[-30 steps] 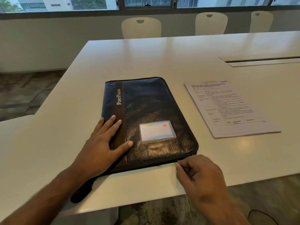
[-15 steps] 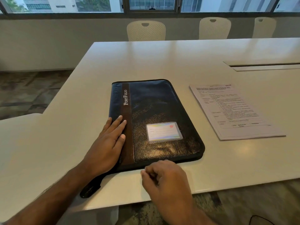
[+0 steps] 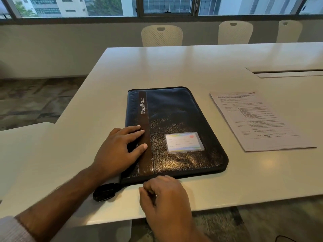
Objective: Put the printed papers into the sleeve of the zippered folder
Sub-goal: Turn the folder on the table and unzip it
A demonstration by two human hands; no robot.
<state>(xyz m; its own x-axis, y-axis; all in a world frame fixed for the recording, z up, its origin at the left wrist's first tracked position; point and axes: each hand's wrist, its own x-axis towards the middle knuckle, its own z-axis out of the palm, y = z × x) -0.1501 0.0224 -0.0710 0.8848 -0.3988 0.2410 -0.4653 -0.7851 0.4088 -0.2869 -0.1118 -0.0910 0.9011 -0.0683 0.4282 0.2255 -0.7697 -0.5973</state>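
The dark zippered folder, marked "PortFolio" on a brown stripe, lies closed flat on the white table. My left hand rests flat on its left side near the spine, fingers spread. At the folder's near edge, close to the left corner, my right hand is pinched shut where the zipper runs; the zipper pull is hidden by the fingers. The printed papers lie in a flat stack to the right of the folder, untouched.
A black strap loop sticks out from the folder's near left corner. A cable slot flap sits in the table at the far right. White chairs stand behind the table. The table's front edge runs just under my right hand.
My right hand has slid left along the folder's near edge, from the right corner to near the left corner. My left hand has stayed pressed on the folder.
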